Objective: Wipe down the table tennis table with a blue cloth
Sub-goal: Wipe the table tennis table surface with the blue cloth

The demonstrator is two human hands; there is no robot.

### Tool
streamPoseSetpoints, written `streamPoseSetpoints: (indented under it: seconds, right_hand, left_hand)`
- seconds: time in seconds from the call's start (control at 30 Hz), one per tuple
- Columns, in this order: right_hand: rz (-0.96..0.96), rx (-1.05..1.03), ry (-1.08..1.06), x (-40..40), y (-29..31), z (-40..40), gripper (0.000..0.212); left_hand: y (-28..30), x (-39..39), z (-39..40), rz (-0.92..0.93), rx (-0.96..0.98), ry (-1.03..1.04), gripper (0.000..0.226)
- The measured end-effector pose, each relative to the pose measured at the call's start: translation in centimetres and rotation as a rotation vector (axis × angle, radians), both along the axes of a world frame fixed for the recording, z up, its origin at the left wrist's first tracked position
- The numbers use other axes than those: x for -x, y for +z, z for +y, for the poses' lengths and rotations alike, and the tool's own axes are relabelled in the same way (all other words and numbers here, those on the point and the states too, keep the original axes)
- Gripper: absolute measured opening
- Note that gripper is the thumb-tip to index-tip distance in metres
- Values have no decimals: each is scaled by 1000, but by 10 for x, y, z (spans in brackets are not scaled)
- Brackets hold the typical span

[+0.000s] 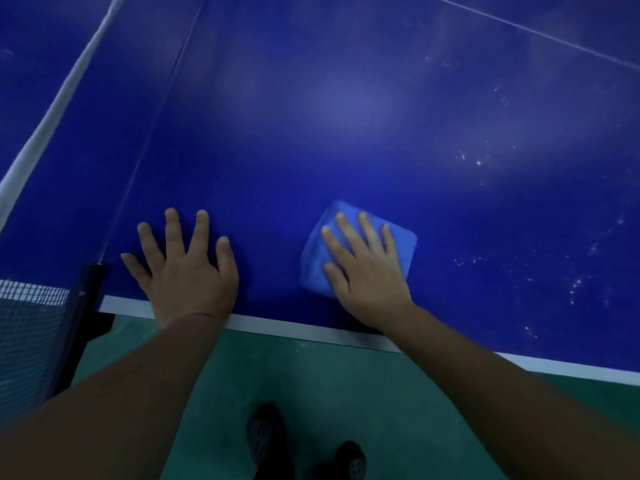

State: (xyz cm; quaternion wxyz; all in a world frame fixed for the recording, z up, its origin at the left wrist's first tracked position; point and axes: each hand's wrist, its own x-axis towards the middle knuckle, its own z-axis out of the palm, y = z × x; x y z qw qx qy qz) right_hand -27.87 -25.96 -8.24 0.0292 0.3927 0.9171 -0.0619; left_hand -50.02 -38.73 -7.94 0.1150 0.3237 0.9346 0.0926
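The dark blue table tennis table (346, 133) fills most of the view, with its white edge line running along the near side. A folded light blue cloth (403, 244) lies flat on the table close to that edge. My right hand (367, 271) presses down on the cloth with straight, spread fingers. To its left, my left hand (187, 268) rests flat on the bare table surface with fingers spread, holding nothing. Pale specks and smears show on the table to the right of the cloth.
The net (31, 320) with its white top band and black post (83, 306) stands at the left, just beside my left hand. Below the table edge is a green floor (311, 382), where my two dark shoes (266, 441) are seen.
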Motion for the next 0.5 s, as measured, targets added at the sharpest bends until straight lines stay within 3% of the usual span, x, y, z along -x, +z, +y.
streamPoseSetpoints:
  seconds: [0.07, 0.13, 0.23, 0.3, 0.43, 0.5]
  right_hand:
    - [-41, -3, 41, -24, 3, 16, 57]
    - [-71, -48, -283, -52, 7, 53, 57]
    - [7, 43, -742, -63, 12, 82, 58]
    - [-6, -10, -622, -42, 8, 54, 58]
    - [-69, 7, 123, -53, 0, -25, 55]
    - [-110, 6, 159, -79, 2, -2, 56]
  left_hand:
    - [1, 0, -1, -3, -1, 0, 59]
    - [1, -1, 0, -2, 5, -2, 59]
    - [3, -1, 1, -8, 19, -3, 59]
    - [3, -1, 0, -15, 17, -3, 59]
    - [0, 0, 0, -15, 7, 1, 59]
    - [0, 0, 1, -8, 9, 2, 59]
